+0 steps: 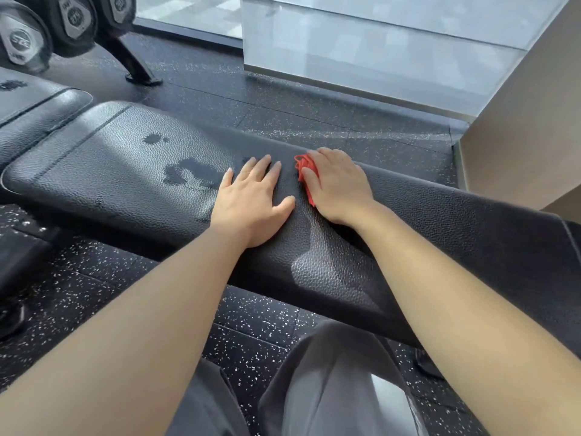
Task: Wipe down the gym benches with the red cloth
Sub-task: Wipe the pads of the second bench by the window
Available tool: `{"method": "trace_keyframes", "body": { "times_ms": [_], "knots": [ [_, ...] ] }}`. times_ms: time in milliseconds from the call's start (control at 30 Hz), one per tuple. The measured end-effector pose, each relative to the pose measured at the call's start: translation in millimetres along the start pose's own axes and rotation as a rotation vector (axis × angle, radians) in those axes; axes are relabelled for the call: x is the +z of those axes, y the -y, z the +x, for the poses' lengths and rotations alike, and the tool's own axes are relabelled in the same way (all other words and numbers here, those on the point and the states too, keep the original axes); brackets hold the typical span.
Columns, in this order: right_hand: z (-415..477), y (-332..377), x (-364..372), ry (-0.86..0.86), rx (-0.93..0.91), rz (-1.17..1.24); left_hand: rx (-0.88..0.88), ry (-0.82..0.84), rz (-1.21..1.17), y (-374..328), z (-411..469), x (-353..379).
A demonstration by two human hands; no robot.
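A long black padded gym bench (pixel 125 171) runs from the left across to the lower right. Dark wet patches (pixel 185 174) mark its top surface near the middle. My left hand (pixel 254 199) lies flat on the pad with its fingers spread, just right of the wet patches. My right hand (pixel 338 184) rests on the bunched red cloth (pixel 302 166) and presses it to the pad; only the cloth's left edge shows from under my fingers. The two hands sit side by side, a small gap between them.
A second black bench pad (pixel 34 111) lies at the far left. Black dumbbells (pixel 47 23) on a rack with a slanted leg (pixel 135 62) stand at the top left. A glass wall (pixel 377 42) and a beige pillar (pixel 528 121) border the speckled rubber floor (pixel 283 99). My grey-trousered legs (pixel 330 388) are below.
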State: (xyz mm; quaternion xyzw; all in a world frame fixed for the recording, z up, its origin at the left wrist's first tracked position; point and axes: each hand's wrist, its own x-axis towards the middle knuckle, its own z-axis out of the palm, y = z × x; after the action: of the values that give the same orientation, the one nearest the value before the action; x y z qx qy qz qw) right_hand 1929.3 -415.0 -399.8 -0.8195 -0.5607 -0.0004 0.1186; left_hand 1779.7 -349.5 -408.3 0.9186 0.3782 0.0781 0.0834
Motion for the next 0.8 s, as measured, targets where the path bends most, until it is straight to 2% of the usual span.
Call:
{"method": "trace_keyframes", "body": {
  "times_ms": [167,333,467,600,800],
  "knots": [
    [-8.4,2.4,-1.9,0.015,0.01,0.014,0.008,0.057,0.024,0.6,-1.0,-3.2],
    [-56.7,14.9,-9.7,0.041,-0.028,0.008,0.104,0.145,0.012,15.7,-8.5,-16.9],
    [-77.2,23.4,-10.2,0.054,-0.05,-0.029,0.142,0.095,0.048,50.6,-20.3,-24.0],
    [-43.2,25.4,-4.3,0.047,-0.017,-0.025,0.148,0.008,0.039,57.4,-20.5,-16.8],
    [32.8,36.0,10.1,0.037,0.022,-0.002,0.142,-0.033,0.013,60.6,-17.2,-13.5]
  ]
}}
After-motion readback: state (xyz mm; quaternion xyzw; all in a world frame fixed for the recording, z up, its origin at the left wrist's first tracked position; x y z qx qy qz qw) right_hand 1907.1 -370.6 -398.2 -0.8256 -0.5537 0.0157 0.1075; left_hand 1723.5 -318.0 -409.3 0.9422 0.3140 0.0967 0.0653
